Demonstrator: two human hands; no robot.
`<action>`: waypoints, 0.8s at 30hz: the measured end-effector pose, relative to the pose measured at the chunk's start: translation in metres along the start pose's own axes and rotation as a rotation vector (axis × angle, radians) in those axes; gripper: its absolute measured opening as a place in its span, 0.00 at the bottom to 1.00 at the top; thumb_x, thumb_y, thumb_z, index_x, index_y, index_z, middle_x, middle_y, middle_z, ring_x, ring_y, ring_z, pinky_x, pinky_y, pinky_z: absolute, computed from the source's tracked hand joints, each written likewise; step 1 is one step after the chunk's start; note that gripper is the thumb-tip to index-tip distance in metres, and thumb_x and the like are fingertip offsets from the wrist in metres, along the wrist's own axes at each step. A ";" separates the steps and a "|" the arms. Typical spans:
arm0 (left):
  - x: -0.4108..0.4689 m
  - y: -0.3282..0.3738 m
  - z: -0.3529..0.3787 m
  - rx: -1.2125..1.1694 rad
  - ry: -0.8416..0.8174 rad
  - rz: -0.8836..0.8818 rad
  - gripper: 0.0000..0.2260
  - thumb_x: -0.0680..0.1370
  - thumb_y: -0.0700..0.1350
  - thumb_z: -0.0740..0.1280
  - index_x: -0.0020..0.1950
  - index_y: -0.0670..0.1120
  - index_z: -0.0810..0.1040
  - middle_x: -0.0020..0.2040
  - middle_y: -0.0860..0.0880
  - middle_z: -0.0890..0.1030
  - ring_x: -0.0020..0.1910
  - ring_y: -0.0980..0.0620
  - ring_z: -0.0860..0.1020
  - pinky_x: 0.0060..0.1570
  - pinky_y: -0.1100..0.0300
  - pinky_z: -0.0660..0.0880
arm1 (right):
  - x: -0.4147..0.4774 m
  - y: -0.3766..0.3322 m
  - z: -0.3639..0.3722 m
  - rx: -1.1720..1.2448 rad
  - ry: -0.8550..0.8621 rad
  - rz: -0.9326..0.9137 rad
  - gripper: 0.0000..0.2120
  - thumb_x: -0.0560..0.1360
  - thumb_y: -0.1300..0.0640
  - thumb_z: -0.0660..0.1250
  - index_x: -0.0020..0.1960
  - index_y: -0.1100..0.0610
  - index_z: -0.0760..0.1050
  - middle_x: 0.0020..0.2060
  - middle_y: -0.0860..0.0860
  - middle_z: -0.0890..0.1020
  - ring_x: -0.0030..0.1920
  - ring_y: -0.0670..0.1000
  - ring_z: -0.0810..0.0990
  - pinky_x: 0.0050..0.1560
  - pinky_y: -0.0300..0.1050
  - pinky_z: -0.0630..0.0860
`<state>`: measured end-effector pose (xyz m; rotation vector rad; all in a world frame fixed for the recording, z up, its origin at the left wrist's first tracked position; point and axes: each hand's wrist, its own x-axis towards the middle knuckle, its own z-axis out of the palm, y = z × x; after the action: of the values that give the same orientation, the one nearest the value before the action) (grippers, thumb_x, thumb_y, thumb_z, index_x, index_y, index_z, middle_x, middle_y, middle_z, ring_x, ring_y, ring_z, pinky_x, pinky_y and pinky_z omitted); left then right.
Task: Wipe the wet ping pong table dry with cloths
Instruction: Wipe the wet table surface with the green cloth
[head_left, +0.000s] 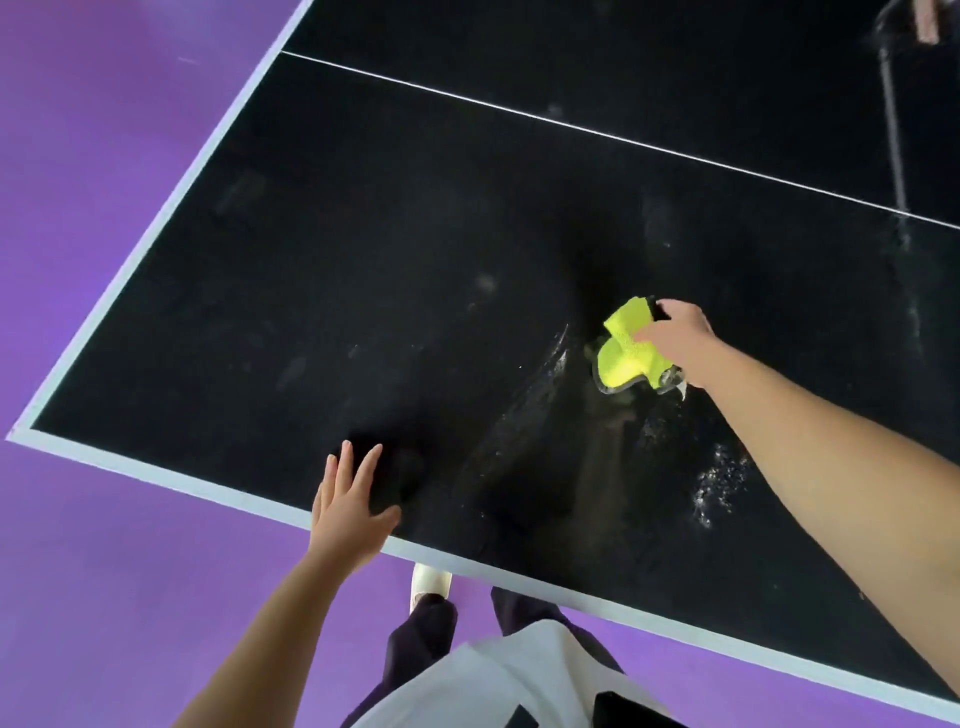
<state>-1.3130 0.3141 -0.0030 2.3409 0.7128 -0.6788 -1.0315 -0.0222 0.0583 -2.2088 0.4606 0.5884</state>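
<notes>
Ping pong table (363, 249), the black worktop, fills the view, its far end and right side cut off by the frame. Purple floor (78, 182) shows beyond the left edge and along the near edge. A white centre line (571, 127) runs across it. Wet streaks and droplets (719, 483) glisten toward the near right, hard to trace against the dark surface. Left hand (348, 512) lies flat on the near edge, fingers straight and spread, holding nothing. Right hand (675, 332) reaches out mid-worktop, fingers pinching a crumpled yellow cloth (626, 351) that touches the wet surface. Part of the cloth is hidden under the hand. Something pinkish at the far right corner (927, 21) is too blurred to identify.
</notes>
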 end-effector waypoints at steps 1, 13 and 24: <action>0.001 -0.001 -0.001 0.018 -0.014 0.003 0.38 0.78 0.49 0.68 0.82 0.61 0.50 0.82 0.55 0.39 0.81 0.52 0.37 0.79 0.51 0.47 | 0.008 -0.004 0.004 -0.095 0.102 -0.024 0.19 0.74 0.64 0.69 0.64 0.54 0.77 0.56 0.54 0.81 0.55 0.57 0.80 0.56 0.53 0.78; 0.004 -0.005 0.007 0.131 -0.043 0.010 0.43 0.77 0.50 0.67 0.81 0.61 0.40 0.80 0.54 0.31 0.79 0.51 0.29 0.79 0.53 0.39 | 0.020 0.029 0.078 -0.662 0.230 -0.102 0.32 0.78 0.43 0.66 0.76 0.57 0.62 0.72 0.56 0.60 0.71 0.61 0.61 0.71 0.60 0.58; 0.007 -0.009 -0.011 0.035 -0.121 0.051 0.42 0.78 0.40 0.66 0.81 0.64 0.45 0.81 0.58 0.34 0.80 0.53 0.33 0.73 0.54 0.65 | 0.021 -0.024 0.087 -0.708 0.268 -0.201 0.12 0.76 0.64 0.65 0.57 0.55 0.80 0.55 0.56 0.81 0.55 0.61 0.79 0.53 0.53 0.78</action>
<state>-1.3102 0.3303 -0.0031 2.3186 0.5903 -0.8082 -1.0249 0.0568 0.0100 -2.9882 0.1635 0.3770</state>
